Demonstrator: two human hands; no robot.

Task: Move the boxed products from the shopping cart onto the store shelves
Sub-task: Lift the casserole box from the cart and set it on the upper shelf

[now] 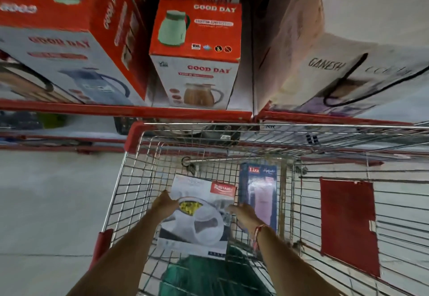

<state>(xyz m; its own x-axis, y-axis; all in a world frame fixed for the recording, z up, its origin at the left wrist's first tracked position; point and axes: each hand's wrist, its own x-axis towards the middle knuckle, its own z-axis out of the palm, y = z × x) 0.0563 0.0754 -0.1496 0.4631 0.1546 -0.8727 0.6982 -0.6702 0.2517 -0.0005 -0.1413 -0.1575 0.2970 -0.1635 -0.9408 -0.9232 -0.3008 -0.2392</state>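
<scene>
Hands, left hand (pixel 165 203) and right hand (pixel 243 214), grasp white box (pixel 197 221) between them in cart (pixel 137 179).

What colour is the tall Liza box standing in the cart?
Dark blue, with a pinkish bottle pictured on its front and a red logo patch: the Liza box, seen in the head view.

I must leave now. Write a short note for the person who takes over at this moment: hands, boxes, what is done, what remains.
Left hand and right hand grip opposite sides of the white serving-dish box, which is down inside the shopping cart.
The blue Liza bottle box stands beside it in the cart, untouched.
The shelf ahead already holds Good Day jug boxes.
Left: lift out the dish box and shelve it, then the Liza box.
</scene>
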